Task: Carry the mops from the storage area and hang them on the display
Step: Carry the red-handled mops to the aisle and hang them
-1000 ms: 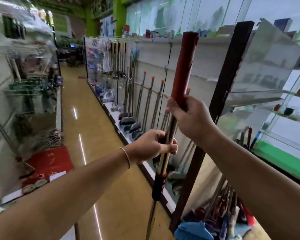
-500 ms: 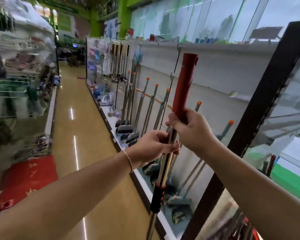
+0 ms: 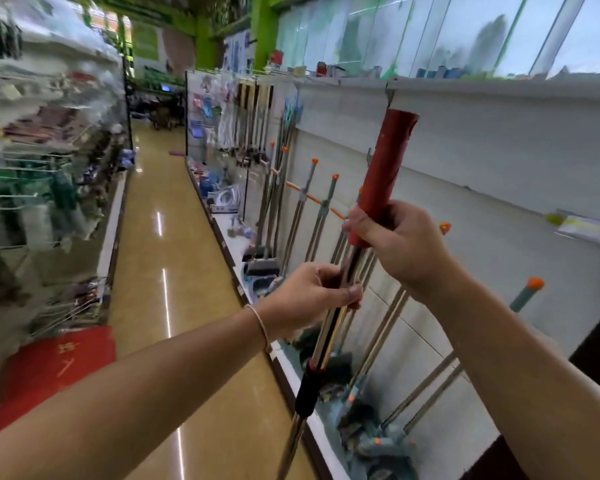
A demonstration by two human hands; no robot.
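Both bare forearms reach in from the bottom corners of the frame and meet near the centre. The left hand [image 3: 309, 296], a thin band on its wrist, curls its fingers [image 3: 352, 292] round the mop handle [image 3: 329, 337]. The right hand [image 3: 395, 244] sits just above and right of it, gripping the handle's red top, knuckles toward the camera.
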